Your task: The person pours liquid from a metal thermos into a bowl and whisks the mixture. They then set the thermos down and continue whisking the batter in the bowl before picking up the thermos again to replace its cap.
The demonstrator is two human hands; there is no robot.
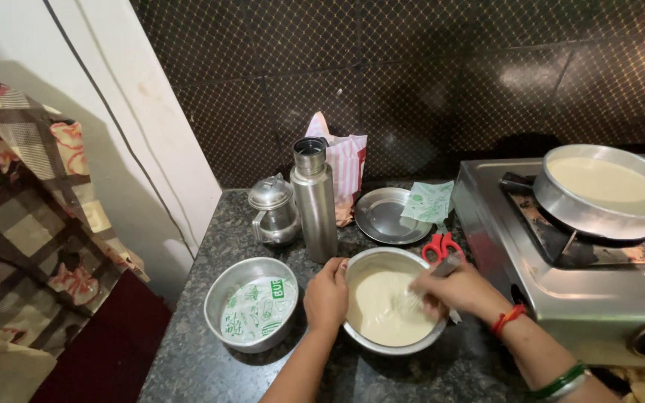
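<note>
A person stands at a dark speckled stone counter (210,366) and works over a steel bowl (393,345) of pale, creamy batter (382,310). The bowl sits near the front edge of the counter, close to the front left corner of the steel gas stove (561,298).

The left hand (326,296) is clenched over the bowl's left rim, fingers curled on the edge and thumb outside, so the bowl lies directly under and to the right of that grip. The right hand (460,289) reaches in from the right over the far rim and is closed around the handle of a wire whisk (412,302), whose blurred wires dip into the batter at the bowl's middle. The right forearm carries a red thread at the wrist and green bangles further up.

Just left of the bowl, touching nothing, stands a round aluminium pan (251,302) lined with green-printed paper. Towards the back edge of the counter are a small lidded steel pot (274,213), a tall steel flask (315,198), a striped pink packet (345,168) and a flat steel plate (390,216) with a torn green wrapper (428,201) resting on its right rim. Red-handled scissors (442,246) lie just behind the bowl, beside the right hand. On the stove's burner sits a second round pan (599,190) filled with batter.
</note>
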